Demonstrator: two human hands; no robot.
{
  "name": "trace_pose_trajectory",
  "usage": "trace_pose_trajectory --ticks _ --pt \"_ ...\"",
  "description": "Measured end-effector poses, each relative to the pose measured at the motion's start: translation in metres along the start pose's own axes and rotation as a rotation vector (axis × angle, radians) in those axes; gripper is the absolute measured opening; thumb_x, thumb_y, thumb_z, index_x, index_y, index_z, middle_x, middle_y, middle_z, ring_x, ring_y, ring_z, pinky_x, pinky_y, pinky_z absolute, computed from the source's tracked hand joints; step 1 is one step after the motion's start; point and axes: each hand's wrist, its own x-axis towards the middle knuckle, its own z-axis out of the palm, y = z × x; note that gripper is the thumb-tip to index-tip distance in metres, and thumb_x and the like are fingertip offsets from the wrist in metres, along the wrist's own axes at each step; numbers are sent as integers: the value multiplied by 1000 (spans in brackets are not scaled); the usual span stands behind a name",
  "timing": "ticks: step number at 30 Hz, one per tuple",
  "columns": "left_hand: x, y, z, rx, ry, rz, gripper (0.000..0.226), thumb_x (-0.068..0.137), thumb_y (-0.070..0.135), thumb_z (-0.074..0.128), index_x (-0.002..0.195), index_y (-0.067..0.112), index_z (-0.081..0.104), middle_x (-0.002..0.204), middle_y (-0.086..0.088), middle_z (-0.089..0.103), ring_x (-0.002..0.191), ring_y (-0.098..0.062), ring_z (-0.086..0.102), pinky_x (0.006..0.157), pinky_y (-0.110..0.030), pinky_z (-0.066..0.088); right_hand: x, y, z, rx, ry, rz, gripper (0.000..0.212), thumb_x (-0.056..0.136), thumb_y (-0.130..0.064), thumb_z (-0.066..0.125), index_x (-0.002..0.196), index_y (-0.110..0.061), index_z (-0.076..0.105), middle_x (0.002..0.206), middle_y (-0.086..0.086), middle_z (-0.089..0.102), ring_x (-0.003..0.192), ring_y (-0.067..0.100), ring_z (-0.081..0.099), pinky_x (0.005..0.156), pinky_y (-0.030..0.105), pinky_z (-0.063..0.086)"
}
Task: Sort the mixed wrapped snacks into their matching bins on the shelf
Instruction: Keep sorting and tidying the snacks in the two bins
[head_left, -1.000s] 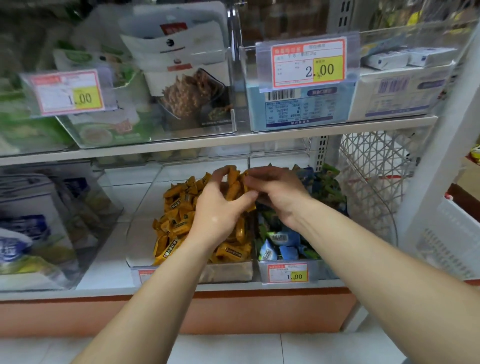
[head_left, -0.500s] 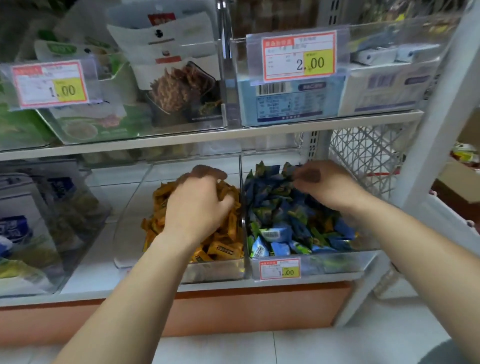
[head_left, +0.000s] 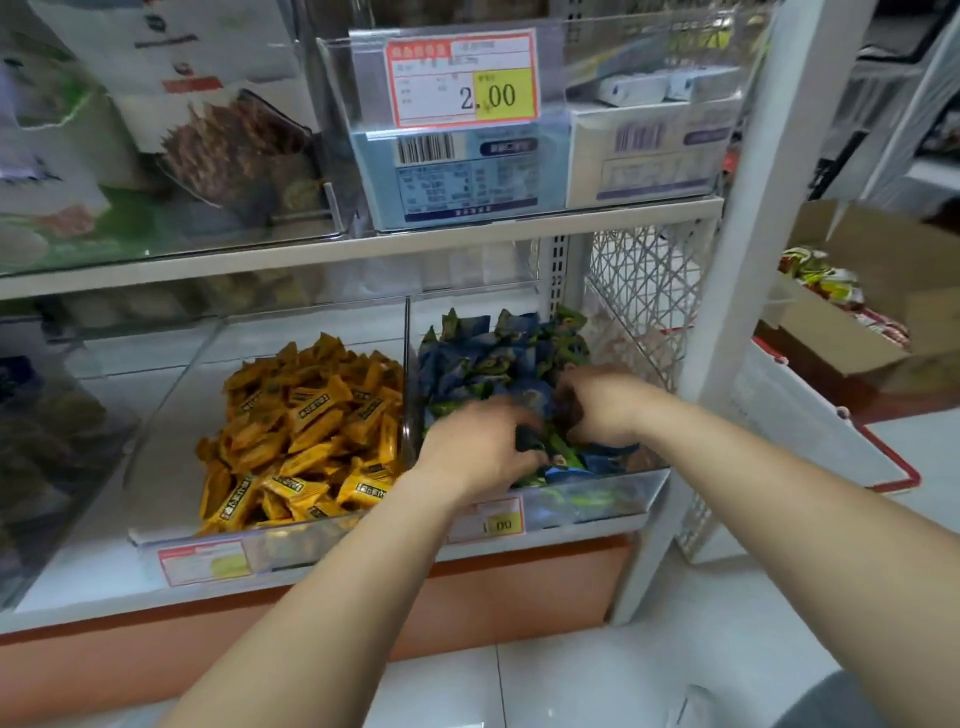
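Since the earlier frame the left hand (head_left: 483, 449) has left the yellow snacks (head_left: 306, 431) and crossed over the clear divider (head_left: 408, 364). Both hands are now inside the bin (head_left: 597, 506) of blue and green snacks (head_left: 483, 348).

To the left of the left hand, beyond the divider, the yellow pile looks to be of one colour only (no blue wrapper shows on top). The left hand lies knuckles up on the blue pile with its fingers curled down. A dark wrapper shows at its fingertips, but the blur hides whether the hand pinches it. Just to its right, the right hand (head_left: 605, 405) is also bent into the pile, and I cannot tell if it holds anything.

To do this step well, I think the hands should stir the pile gently and lift only one stray piece at a time. They should also carry it low over the divider, so that nothing spills over the front of the bin.
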Motion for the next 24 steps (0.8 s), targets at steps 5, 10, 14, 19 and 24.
trace_pose_trajectory --ticks 5,10,14,19,24 --pt "-1 -8 -4 -90 -2 -67 21 84 52 62 96 36 64 99 12 68 91 -15 63 76 -37 56 1 7 -5 127 84 6 21 82 -7 67 95 -23 65 98 0 65 86 18 59 69 23 43" --pt "1 -4 -12 -213 164 -83 34 82 60 62 101 32 59 98 9 63 87 -15 61 74 -36 55 -16 4 -30 560 383 -140 21 81 -3 72 84 -23 68 83 -7 72 77 8 68 68 20 53" --pt "2 3 -24 -583 324 16 38 93 40 64 130 32 57 111 11 68 100 -5 62 84 -19 50 -17 -4 -32 1023 406 -220 26 77 7 77 85 -16 69 83 1 75 76 9 71 68 18 54" --pt "-2 -18 -39 -121 434 -35 22 93 39 63 113 31 67 100 11 71 89 -13 65 69 -26 48 3 -2 -17 871 429 -4 14 92 -14 67 106 -15 69 99 5 72 89 26 69 79 39 58" --pt "-17 -27 -38 136 430 6 23 91 48 61 109 35 66 92 10 71 86 -17 65 96 -40 39 24 0 5 294 -87 31 45 92 -44 63 127 -18 57 122 4 62 110 26 59 83 29 46"
